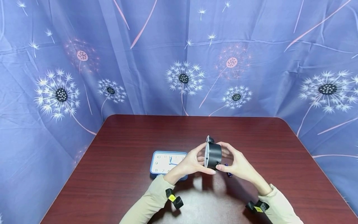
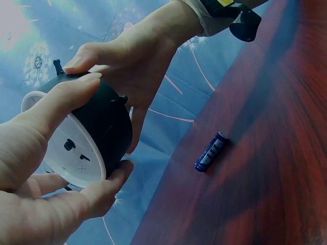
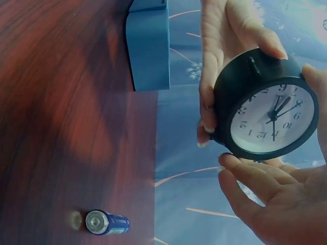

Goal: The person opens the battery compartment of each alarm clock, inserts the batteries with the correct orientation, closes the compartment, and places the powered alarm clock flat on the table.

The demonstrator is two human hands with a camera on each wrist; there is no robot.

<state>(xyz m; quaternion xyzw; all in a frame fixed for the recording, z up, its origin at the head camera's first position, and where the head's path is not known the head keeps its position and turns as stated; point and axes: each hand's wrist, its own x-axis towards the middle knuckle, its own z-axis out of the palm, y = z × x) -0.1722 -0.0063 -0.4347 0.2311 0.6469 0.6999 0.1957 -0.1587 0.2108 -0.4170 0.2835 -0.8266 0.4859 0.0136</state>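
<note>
A round black alarm clock (image 1: 214, 154) is held above the table between both hands, tipped on its side. My left hand (image 1: 193, 161) grips its white-backed side, thumb on the rim; the white back (image 2: 76, 158) with small black knobs shows in the left wrist view. Opposite it, my right hand (image 1: 237, 163) grips the rim by the dial side, thumb low and fingers behind. In the right wrist view the white dial (image 3: 255, 125) with black hands appears upside down. A blue battery (image 1: 229, 174) lies on the table below the right hand.
A blue rectangular clock (image 1: 165, 161) with a white dial stands on the table behind the left forearm, partly covered by the left hand. The dark red wooden table (image 1: 134, 133) ends at a blue curtain (image 1: 156, 87) with dandelion prints.
</note>
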